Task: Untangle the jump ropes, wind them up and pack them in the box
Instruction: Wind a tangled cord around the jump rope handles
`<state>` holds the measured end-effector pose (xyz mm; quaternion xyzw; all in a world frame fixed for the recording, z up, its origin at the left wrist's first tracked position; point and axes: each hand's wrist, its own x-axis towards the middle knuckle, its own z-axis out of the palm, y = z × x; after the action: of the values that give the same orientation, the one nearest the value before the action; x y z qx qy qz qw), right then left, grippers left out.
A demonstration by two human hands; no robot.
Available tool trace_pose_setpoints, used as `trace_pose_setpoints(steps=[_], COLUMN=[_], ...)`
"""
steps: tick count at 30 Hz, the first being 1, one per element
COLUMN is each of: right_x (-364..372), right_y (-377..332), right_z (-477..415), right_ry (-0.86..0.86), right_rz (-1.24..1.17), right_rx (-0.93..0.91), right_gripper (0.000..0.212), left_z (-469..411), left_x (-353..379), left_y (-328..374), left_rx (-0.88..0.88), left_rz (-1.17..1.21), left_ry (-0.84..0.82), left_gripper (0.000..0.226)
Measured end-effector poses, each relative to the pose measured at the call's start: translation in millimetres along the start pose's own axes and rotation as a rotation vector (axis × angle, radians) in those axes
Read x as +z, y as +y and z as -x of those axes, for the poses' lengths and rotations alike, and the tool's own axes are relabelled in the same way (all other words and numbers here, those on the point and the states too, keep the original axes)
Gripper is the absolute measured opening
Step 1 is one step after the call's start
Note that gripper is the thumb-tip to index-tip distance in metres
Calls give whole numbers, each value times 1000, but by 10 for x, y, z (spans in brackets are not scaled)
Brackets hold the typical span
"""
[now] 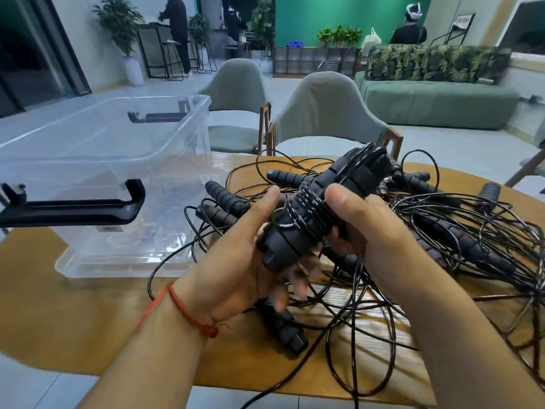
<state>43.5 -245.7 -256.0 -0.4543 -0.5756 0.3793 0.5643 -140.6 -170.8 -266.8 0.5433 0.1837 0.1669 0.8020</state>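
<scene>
While the wound bundle (318, 214), black handles lashed together with turns of cord, is held tilted above the middle of the table (73, 320), it is grasped from both sides. Its lower end is cradled in the left hand (244, 261), with the thumb laid up along it and the blurred fingers curled beneath. Its wrapped middle is clamped by the right hand (362, 228), thumb on the cord turns and fingers closed round the underside.

Behind and to the right of the hands, the tangle of jump ropes (442, 231) is spread over the table's right half; its loops reach the far edge and run out of view on the right. One loose handle (283, 326) lies on the wood just below the left hand, and a single cord is draped over the near edge.

On the left, the clear box (118, 160) stands open-topped, with a black latch (73, 205) hung on its near rim. Only a narrow strip, crossed by cord loops, is left between the box wall and the tangle. Bare wood is seen between the box and the near edge. Two grey-green chairs (324, 113) are drawn up at the far edge.
</scene>
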Motion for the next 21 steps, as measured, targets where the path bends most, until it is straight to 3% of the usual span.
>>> trace_pose_setpoints(steps=[2, 5, 8, 12, 14, 16, 18, 21], right_x=[1, 13, -4, -73, -86, -66, -30, 41], right_y=[5, -5, -6, -27, -73, -115, -126, -159], right_z=[16, 41, 55, 39, 38, 35, 13, -20], right_ry=[-58, -186, -250, -113, -6, 69, 126, 197], right_rz=[-38, -114, -67, 2, 116, 226, 305, 430], right_rx=[-13, -14, 13, 59, 62, 71, 74, 63], right_gripper=[43, 68, 84, 83, 60, 33, 21, 37], left_z=[17, 16, 14, 6, -1, -3, -23, -86], left_x=[-84, -138, -97, -15, 41, 106, 129, 105], left_y=[-40, -107, -145, -75, -12, 8, -39, -150], left_rx=[-69, -106, -87, 38, 97, 177, 278, 408], left_rz=[104, 236, 154, -41, -255, -632, -896, -996], left_ry=[-220, -533, -596, -237, -4, 232, 424, 599], left_gripper=[78, 72, 61, 53, 45, 28, 27, 39])
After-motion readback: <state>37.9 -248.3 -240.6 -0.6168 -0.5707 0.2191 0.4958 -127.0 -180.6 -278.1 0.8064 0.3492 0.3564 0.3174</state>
